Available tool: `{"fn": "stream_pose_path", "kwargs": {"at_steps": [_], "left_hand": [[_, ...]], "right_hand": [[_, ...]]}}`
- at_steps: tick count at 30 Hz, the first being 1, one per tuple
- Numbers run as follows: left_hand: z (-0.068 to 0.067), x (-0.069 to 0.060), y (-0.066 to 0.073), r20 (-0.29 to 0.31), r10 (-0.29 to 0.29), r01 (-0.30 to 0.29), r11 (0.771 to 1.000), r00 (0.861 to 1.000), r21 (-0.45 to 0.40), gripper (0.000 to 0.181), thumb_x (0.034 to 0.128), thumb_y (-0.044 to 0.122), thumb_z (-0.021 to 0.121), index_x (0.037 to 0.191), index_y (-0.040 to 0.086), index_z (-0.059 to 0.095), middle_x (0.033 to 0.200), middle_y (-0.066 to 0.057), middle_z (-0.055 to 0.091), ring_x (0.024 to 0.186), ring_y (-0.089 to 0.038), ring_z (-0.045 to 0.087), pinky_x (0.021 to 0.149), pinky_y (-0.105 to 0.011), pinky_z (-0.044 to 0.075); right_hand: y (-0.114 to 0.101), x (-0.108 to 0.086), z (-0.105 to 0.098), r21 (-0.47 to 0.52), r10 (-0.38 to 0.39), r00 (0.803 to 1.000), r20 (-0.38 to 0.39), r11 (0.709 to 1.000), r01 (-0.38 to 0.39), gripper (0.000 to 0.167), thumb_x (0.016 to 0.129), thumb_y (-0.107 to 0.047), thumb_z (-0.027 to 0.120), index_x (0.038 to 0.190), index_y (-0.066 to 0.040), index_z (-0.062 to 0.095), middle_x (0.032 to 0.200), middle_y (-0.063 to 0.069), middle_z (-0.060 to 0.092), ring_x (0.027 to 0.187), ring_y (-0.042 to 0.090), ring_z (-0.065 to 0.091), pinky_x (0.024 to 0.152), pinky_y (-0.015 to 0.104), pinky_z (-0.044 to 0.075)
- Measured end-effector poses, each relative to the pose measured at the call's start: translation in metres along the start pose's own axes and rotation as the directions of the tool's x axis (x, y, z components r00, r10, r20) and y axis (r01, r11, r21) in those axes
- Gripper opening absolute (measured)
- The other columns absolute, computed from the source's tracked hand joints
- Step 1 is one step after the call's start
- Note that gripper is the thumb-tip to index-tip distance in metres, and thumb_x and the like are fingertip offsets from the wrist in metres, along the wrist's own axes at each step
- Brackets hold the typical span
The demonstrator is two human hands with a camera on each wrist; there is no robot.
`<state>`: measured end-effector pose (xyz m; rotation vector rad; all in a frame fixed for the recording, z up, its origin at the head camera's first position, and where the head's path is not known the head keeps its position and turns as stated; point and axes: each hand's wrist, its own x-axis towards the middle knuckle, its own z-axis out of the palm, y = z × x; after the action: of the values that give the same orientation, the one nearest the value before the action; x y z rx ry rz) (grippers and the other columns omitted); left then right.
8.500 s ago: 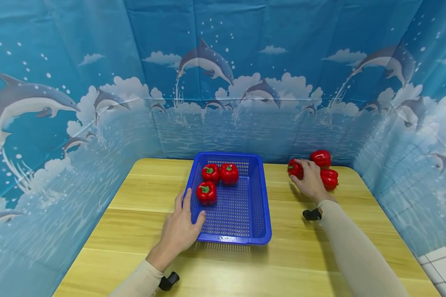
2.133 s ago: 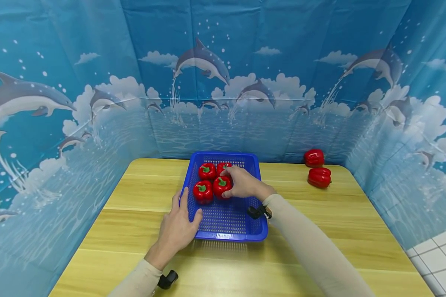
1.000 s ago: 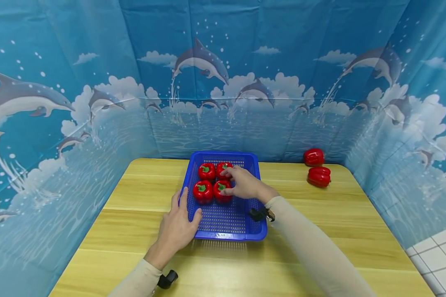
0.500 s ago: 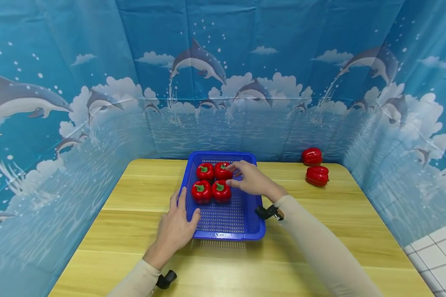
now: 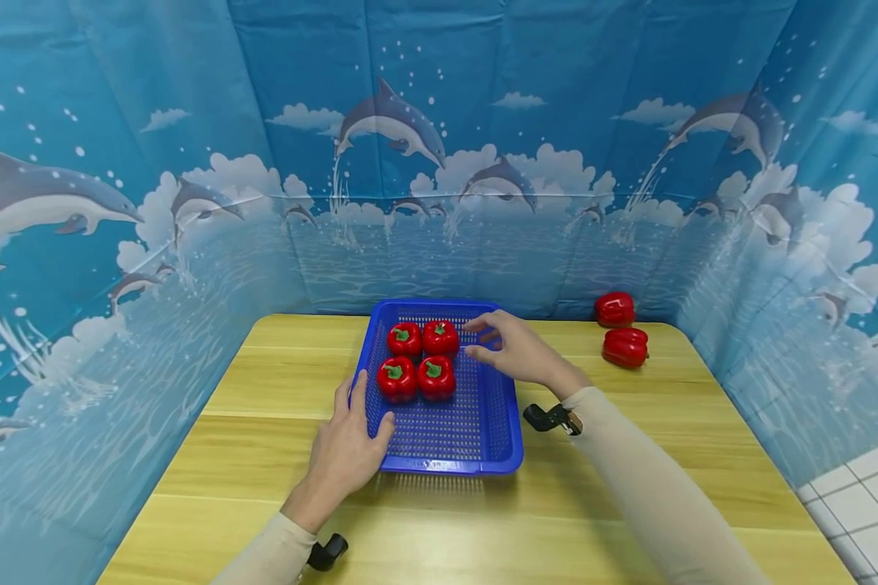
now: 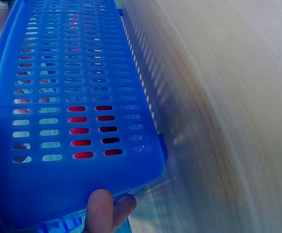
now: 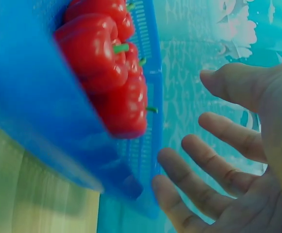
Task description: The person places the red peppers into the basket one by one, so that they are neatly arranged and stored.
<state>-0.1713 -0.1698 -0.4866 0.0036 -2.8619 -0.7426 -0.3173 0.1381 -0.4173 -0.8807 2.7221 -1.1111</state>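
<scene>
Several red bell peppers with green stems stand in two rows at the back left of a blue plastic basket. My left hand holds the basket's rim at its front left; in the left wrist view two fingertips lie against the outer wall. My right hand is over the basket's right rim, apart from the peppers, its fingers spread and loosely bent. The right wrist view shows nothing in that hand, with the bell peppers beyond the basket wall.
Two more red bell peppers, one behind the other, lie on their sides at the wooden table's back right corner. A blue dolphin-print curtain stands along the table's back and sides.
My right hand carried a bell pepper from the right into the basket, let go of it, and has drawn back rightward to the rim. The left hand has stayed at the basket.
</scene>
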Motion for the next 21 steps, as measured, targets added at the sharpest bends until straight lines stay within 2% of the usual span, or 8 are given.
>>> {"fn": "stream_pose_path", "kwargs": {"at_steps": [5,9,21], "left_hand": [[0.001,0.000,0.000,-0.001,-0.004,0.004,1.000,1.000,0.002,0.090,0.1143,0.046,0.065,0.184,0.003,0.028,0.186,-0.027,0.035,0.084,-0.038,0.076,0.071,-0.048,0.065],[0.001,0.000,0.000,-0.003,-0.004,0.004,1.000,1.000,0.003,0.090,0.1141,0.046,0.065,0.184,0.004,0.028,0.185,-0.027,0.036,0.086,-0.039,0.077,0.074,-0.050,0.066],[0.002,0.001,-0.001,-0.003,-0.002,0.002,1.000,1.000,0.003,0.089,0.1144,0.046,0.065,0.184,0.004,0.029,0.185,-0.028,0.036,0.084,-0.037,0.076,0.072,-0.050,0.065]], "right_hand": [[0.012,-0.008,-0.008,-0.023,0.001,0.999,-0.051,1.000,-0.003,0.047,0.114,-0.027,0.078,0.156,-0.007,0.069,0.154,0.017,0.069,0.138,0.044,0.075,0.117,0.064,0.062],[0.022,-0.013,-0.015,-0.010,0.012,0.996,-0.088,1.000,-0.013,0.043,0.115,-0.027,0.076,0.155,-0.009,0.071,0.155,0.019,0.068,0.138,0.042,0.074,0.118,0.064,0.061],[0.050,-0.029,-0.029,-0.025,0.039,0.984,-0.175,0.999,-0.044,0.042,0.118,-0.028,0.072,0.153,-0.006,0.072,0.152,0.021,0.068,0.140,0.046,0.071,0.117,0.068,0.061]]}}
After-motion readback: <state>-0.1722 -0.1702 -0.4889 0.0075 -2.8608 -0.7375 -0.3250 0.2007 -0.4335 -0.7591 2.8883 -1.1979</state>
